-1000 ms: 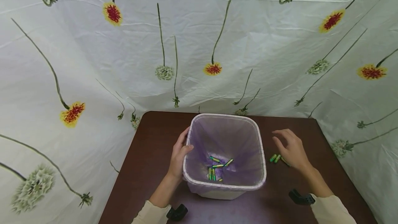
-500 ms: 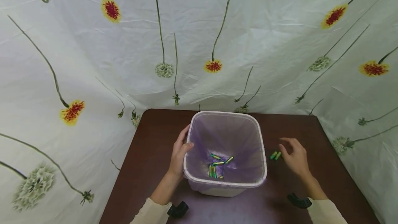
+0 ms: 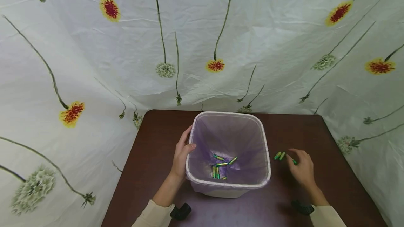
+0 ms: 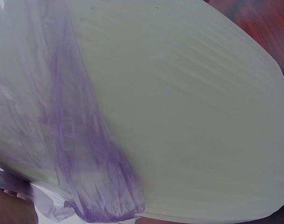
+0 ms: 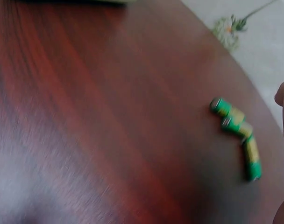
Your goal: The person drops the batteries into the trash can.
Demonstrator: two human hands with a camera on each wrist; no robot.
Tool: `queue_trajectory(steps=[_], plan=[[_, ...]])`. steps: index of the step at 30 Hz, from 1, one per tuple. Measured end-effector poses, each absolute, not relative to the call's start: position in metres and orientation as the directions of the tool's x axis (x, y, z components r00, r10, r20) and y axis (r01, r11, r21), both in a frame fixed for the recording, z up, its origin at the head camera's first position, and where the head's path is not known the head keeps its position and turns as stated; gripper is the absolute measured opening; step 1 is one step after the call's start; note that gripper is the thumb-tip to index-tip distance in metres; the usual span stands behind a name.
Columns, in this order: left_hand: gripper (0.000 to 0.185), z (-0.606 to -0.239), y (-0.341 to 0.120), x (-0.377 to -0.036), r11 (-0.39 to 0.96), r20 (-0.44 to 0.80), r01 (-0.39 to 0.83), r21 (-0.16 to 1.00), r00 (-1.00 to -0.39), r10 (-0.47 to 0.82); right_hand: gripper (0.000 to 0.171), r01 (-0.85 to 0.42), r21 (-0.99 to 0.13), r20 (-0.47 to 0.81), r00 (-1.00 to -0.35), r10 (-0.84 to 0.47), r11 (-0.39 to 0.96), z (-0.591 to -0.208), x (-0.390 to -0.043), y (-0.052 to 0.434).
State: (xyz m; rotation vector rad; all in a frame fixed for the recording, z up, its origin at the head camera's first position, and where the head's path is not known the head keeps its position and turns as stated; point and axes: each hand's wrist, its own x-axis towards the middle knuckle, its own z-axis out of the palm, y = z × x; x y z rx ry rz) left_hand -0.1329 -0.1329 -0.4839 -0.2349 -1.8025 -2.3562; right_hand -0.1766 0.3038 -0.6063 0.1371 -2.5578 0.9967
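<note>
Batteries, three in number, small and cylindrical with green and gold jackets, lay on the dark brown table to the right of the bin. In the right wrist view the batteries formed a loose bent line, two side by side and the third trailing end-on. The right hand rested on the table with its fingers curled loosely downward, fingertips at the third battery; whether they pinched it could not be determined. The bin was white, square-mouthed and lined with a translucent purple bag; several more batteries lay at its bottom. The left hand gripped the bin's left rim, thumb hooked over the edge to the inside and fingers against the outer wall.
</note>
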Motion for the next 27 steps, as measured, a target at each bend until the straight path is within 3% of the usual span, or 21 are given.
queue_trajectory(steps=[10,27], plan=[[0.069,-0.484,-0.132,-0.133,-0.271,0.231,0.235,0.933,-0.972,-0.046,0.043,-0.020,-0.614,0.215,-0.966,0.143,0.789,-0.652,-0.165,0.320],[0.069,-0.483,-0.130,-0.135,-0.280,0.238,0.241,0.929,-0.970,-0.044,0.028,0.059,-0.565,0.216,-0.952,0.217,0.823,-0.653,-0.175,0.319]])
